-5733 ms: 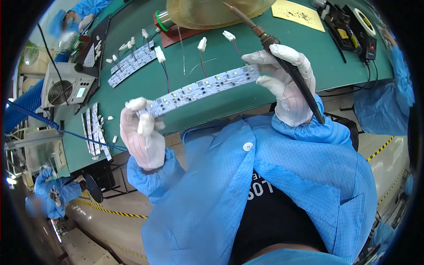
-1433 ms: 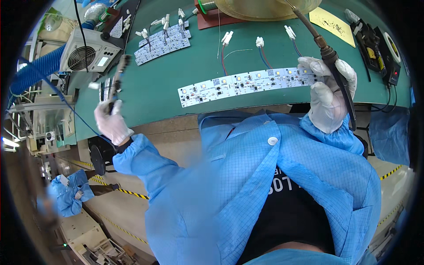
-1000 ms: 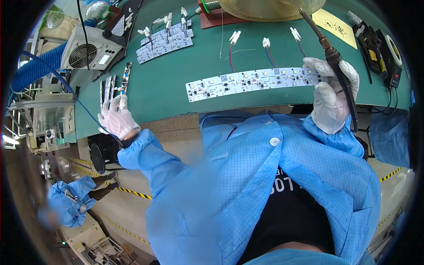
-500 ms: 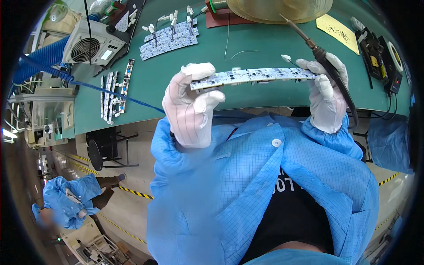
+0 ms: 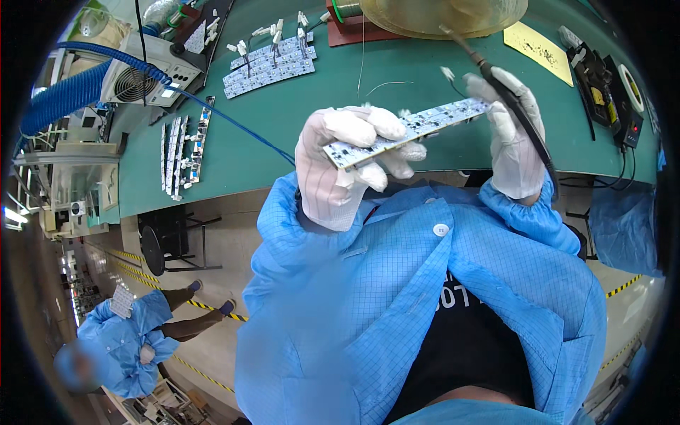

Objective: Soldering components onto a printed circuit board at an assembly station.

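Observation:
A curved white circuit board strip (image 5: 444,120), dotted with small components, is held above the bench. My left hand (image 5: 329,159), in a white glove, grips its left part, with fingers over the top and the thumb below. The strip slants, its left end nearer me. In my gloved right hand (image 5: 513,138) is a soldering iron (image 5: 501,86), its tip pointing up and left. The right fingers also meet the strip's right end; whether they pinch it is hard to see. A white connector (image 5: 448,73) on a thin wire sticks up beside them.
On the green bench (image 5: 269,142) lie finished-looking white boards (image 5: 269,76) with wired connectors and narrower strips (image 5: 175,152). Behind are a solder spool (image 5: 347,8), a translucent bowl (image 5: 446,18) and yellow paper (image 5: 538,53). A blue hose (image 5: 234,124) crosses left. A person (image 5: 134,340) walks behind.
My left hand has shifted right along the strip and closed more fingers around it. The strip has tilted, its left end coming nearer me. The blue hose and the walking person moved.

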`<state>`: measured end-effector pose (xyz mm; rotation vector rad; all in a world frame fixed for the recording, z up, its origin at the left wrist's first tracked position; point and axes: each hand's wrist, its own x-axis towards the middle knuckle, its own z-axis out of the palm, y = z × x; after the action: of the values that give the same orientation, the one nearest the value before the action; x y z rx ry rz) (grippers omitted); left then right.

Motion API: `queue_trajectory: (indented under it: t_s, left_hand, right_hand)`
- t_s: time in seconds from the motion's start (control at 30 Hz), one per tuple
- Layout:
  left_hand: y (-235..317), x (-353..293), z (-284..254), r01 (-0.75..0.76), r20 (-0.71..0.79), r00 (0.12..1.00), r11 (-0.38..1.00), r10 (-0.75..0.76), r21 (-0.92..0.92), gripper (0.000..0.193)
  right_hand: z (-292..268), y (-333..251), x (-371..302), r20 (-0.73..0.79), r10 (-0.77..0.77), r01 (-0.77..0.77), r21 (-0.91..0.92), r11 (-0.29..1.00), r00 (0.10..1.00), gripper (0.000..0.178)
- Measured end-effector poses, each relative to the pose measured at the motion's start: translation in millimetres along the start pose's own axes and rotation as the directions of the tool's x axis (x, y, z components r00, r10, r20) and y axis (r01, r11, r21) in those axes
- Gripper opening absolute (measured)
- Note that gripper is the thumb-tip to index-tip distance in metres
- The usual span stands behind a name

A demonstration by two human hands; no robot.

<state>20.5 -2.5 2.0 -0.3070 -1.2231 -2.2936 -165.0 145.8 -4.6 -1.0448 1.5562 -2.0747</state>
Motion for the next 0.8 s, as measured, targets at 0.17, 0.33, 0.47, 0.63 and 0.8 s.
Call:
queue_trajectory:
  t_s: [0.17,0.33,0.47,0.63,0.8]
  left_hand:
    - [-11,-3,-1,-0.171,0.115,0.982,0.965,0.150,0.199,0.036]
    - [-7,-1,-2,-0.236,0.266,0.957,0.837,0.113,0.494,0.037]
    - [1,-5,-7,0.023,0.170,0.978,0.870,-0.122,0.492,0.039]
    - [-1,-10,-5,-0.159,0.211,0.977,0.602,-0.017,0.782,0.046]
    - [-2,-6,-4,-0.229,0.273,0.962,0.568,0.009,0.791,0.045]
  right_hand:
    - [-23,-8,3,0.035,-0.352,0.352,0.006,0.936,0.935,0.054]
    - [-37,-34,-4,0.313,-0.493,0.412,0.292,0.863,0.812,0.061]
    - [-43,-45,-12,0.339,-0.537,0.534,0.111,0.838,0.772,0.049]
    - [-39,-47,-10,0.429,-0.499,0.527,0.061,0.848,0.753,0.049]
    - [-37,-50,-10,0.467,-0.475,0.524,0.030,0.851,0.746,0.048]
